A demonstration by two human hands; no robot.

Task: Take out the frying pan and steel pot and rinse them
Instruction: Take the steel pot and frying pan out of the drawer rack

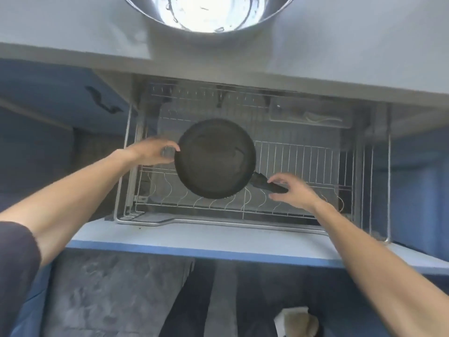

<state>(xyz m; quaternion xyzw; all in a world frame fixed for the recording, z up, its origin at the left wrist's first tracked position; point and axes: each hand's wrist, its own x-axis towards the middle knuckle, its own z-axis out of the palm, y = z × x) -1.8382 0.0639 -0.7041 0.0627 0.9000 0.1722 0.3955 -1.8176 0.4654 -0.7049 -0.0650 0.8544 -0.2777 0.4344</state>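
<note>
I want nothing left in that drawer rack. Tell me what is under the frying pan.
Under the frying pan only the wire rack of the pull-out drawer shows, its curved plate dividers running along the front. Whatever lies directly beneath the pan's body is covered.

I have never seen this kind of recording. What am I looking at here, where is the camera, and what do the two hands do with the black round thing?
There is no machine here. A person wears one wide-angle camera on the head, so you look down along both bare arms.

Below the grey countertop a wire rack drawer is pulled out. Over it is a black frying pan, seen from above.

The left hand is at the pan's rim, on the side away from the handle, with fingers curved around the edge. The right hand reaches the pan's black handle; its fingers are spread around the handle end, and the picture does not show a firm grip yet.

At the top edge, a shiny steel pot with water drops stands on the countertop. A clear plastic tray sits at the rack's back.
</note>
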